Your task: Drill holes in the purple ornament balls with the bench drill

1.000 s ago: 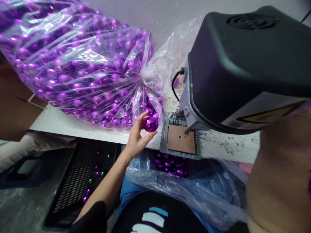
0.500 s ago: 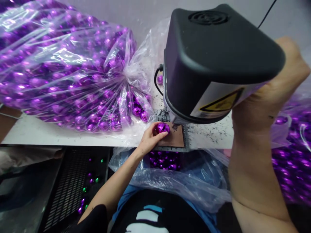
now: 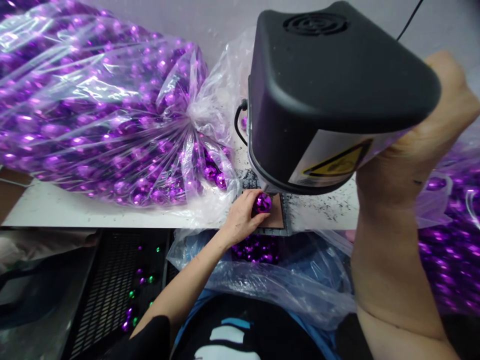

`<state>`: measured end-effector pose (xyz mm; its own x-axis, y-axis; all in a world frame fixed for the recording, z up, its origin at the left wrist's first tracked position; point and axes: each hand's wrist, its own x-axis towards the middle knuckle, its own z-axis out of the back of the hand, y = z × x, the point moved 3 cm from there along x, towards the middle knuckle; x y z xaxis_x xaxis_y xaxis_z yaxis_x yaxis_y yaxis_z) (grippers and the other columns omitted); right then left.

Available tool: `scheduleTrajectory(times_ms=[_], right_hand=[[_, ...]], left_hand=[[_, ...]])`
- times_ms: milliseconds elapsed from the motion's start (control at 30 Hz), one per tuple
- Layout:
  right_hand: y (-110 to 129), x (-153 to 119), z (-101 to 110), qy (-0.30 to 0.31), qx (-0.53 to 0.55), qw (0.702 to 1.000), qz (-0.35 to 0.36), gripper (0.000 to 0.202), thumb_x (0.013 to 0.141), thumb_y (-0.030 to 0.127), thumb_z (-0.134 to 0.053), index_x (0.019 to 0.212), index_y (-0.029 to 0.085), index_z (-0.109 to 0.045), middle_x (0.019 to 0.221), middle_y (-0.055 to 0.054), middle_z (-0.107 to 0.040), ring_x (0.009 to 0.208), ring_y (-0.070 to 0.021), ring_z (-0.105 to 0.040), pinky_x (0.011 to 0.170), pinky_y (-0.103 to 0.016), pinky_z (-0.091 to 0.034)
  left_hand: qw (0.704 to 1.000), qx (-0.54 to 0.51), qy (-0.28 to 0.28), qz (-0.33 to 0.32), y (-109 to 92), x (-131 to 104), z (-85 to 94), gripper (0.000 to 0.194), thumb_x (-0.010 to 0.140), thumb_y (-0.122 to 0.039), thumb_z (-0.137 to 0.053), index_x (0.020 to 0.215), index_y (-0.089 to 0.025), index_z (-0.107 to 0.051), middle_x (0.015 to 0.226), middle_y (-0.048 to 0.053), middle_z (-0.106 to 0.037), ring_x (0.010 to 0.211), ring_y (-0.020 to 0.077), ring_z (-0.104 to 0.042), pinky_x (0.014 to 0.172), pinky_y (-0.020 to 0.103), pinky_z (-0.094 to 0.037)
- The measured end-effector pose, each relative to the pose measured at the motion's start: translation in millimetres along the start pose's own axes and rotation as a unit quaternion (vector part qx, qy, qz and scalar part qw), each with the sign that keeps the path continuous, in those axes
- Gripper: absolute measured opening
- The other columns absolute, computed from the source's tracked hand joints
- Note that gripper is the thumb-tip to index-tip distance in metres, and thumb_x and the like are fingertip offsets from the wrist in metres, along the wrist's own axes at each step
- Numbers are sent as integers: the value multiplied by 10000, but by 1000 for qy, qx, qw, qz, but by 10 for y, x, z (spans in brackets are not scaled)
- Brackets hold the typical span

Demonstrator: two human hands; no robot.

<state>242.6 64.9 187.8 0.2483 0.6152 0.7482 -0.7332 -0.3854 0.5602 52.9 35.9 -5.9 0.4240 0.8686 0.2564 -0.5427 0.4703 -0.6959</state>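
My left hand has thumb and fingers closed round a shiny purple faceted bauble, held over a small brown board at the table's front edge. Just above the bauble comes the narrow lower tip of a big black machine, which has a round vent on top and a yellow warning label on its side. At the machine's right side, my right hand wraps round behind the housing and grips it; its fingers are mostly hidden.
A large clear bag of purple baubles lies at left on the white table. Another bag stands at right. Below the board, an open plastic bag contains purple baubles. Loose baubles sit on a black grated crate. Dark flakes litter the tabletop.
My left hand has shifted a little to the right with the bauble, and its fingers now curl differently round it. My right hand stays at the machine.
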Motion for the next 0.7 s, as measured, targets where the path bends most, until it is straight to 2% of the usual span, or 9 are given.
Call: scheduleTrajectory(times_ms=[167, 300, 400, 533, 700], right_hand=[[-41, -9, -19, -8, 17, 1000, -4, 436, 927, 494, -436, 759, 92, -435, 680, 27, -300, 666, 20, -268, 656, -191, -208], [-108, -29, -36, -27, 39, 998, 30, 564, 904, 631, -389, 767, 89, -462, 693, 18, -338, 658, 14, -290, 646, -202, -219], [-146, -47, -43, -20, 50, 997, 54, 556, 919, 625, -357, 816, 96, -491, 700, 11, -318, 653, 9, -276, 634, -196, -224], [-101, -92, -16, -30, 51, 995, 85, 526, 950, 576, -327, 836, 98, -514, 675, 5, -285, 642, 2, -261, 624, -195, -222], [-28, -310, 109, -96, 1, 995, 39, 427, 937, 478, -465, 791, 83, -537, 738, -4, -396, 648, 29, -330, 639, -195, -277]], left_hand=[[998, 62, -15, 5, -72, -19, -89, 497, 895, -366, -636, 1316, -169, -457, 1306, 138, -587, 1214, 304, -536, 1027, 467, -409], [993, 82, -82, 6, -88, -11, -179, 485, 882, -437, -661, 1244, -161, -492, 1228, 129, -625, 1178, 295, -549, 1055, 466, -373], [990, 85, -108, 11, -57, -17, -242, 423, 882, -386, -670, 1206, -170, -505, 1138, 103, -652, 1107, 271, -581, 1080, 470, -351], [991, 84, -96, 29, -5, -33, -288, 377, 880, -374, -658, 1180, -184, -530, 1108, 92, -660, 1090, 272, -590, 1127, 512, -307], [995, 61, -61, 51, -11, -28, -277, 344, 882, -385, -633, 1171, -211, -566, 1116, 89, -657, 1126, 284, -583, 1141, 550, -301]])
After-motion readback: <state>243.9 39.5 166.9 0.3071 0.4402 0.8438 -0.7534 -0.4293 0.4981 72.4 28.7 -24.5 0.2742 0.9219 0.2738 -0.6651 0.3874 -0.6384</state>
